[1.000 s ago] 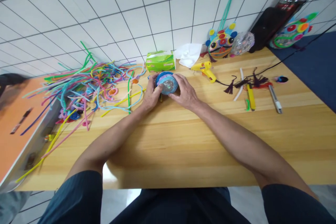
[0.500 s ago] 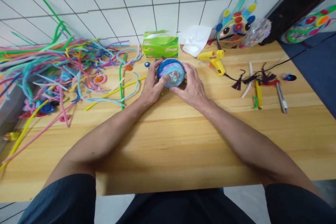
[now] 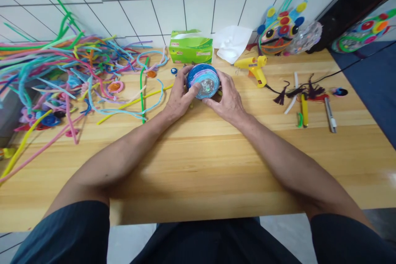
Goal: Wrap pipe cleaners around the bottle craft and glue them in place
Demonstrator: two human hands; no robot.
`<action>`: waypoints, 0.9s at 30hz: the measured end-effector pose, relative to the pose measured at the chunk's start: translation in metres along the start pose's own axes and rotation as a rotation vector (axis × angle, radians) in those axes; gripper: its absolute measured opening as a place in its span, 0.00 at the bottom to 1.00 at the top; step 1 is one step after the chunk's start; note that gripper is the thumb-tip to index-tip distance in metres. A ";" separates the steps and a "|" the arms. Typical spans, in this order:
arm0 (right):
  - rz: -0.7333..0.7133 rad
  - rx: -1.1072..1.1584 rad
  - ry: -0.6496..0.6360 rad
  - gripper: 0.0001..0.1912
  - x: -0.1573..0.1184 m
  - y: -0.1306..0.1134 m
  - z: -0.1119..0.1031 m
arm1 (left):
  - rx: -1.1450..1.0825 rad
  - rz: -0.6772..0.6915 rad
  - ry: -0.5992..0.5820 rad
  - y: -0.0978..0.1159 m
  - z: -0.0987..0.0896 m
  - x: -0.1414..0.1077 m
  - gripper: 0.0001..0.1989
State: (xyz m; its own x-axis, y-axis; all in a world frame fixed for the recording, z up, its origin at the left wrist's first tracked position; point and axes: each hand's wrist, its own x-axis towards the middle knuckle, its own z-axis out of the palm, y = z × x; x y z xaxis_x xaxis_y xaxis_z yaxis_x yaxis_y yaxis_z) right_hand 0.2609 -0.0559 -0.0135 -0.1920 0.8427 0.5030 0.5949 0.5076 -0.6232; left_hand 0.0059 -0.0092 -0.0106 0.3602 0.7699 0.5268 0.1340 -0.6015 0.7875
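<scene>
Between my two hands is a round craft piece [image 3: 208,85], clear in the middle and ringed with light blue, lilac and dark blue pipe cleaner. My left hand [image 3: 181,97] grips its left side, the thumb lying over the front. My right hand [image 3: 228,97] is curled round the right side, with the thumb at the lower edge. The fingers behind the piece are partly hidden. Just beyond it stands a green tissue pack [image 3: 192,49]. A small blue button-like piece [image 3: 174,71] lies by my left fingers. To the right rests a yellow hot glue gun [image 3: 254,68].
A tangled heap of pipe cleaners [image 3: 89,60] covers the left of the wooden table [image 3: 192,165]. At the right lie a yellow-handled cutter [image 3: 305,111], a grey cutter [image 3: 330,115] and dark tassels [image 3: 280,95]. A decorated face craft [image 3: 280,35] leans by the tiled wall.
The camera view has shifted slightly, so the table items sit a little differently in frame. Both hands keep their hold on the round piece, which has barely turned, if at all.
</scene>
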 end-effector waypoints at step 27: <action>-0.017 0.021 0.028 0.58 -0.001 0.004 0.002 | -0.054 -0.027 0.049 -0.007 0.004 0.001 0.37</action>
State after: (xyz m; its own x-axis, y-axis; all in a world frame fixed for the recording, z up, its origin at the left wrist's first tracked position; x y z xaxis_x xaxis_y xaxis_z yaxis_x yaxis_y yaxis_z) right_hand 0.2623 -0.0547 -0.0175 -0.1796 0.8288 0.5300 0.5754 0.5255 -0.6267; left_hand 0.0092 -0.0048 -0.0166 0.3116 0.7961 0.5188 0.0922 -0.5687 0.8174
